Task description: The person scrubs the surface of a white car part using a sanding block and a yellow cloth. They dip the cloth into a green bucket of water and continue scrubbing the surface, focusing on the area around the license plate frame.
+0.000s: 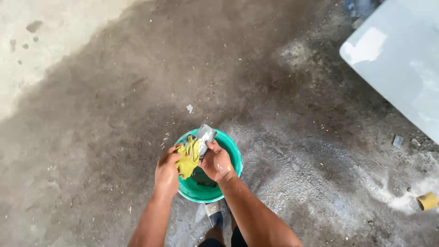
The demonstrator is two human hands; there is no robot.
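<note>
Two hands over a green bucket (231,151) on wet, stained concrete floor (114,114). Left hand (167,171) closed on a yellow rag (188,158): fingers curled into the bunched cloth, which sticks out past the knuckles toward the right hand. Right hand (216,162) closed around a grey flat piece (204,137), looks like sandpaper or a thin block; its upper end pokes out above the fingers, over the far rim of the bucket. Rag and grey piece touch, rag pressed against the piece's left side, both held just above the bucket's opening. Bucket contents dark, can't tell what's inside. Sandalled foot (215,215) just below the bucket. Pale glossy panel (398,64) at top right, well apart from the hands. Small tan roll (428,201) on the floor at far right, and a small grey scrap (397,141) near the panel's edge.
</note>
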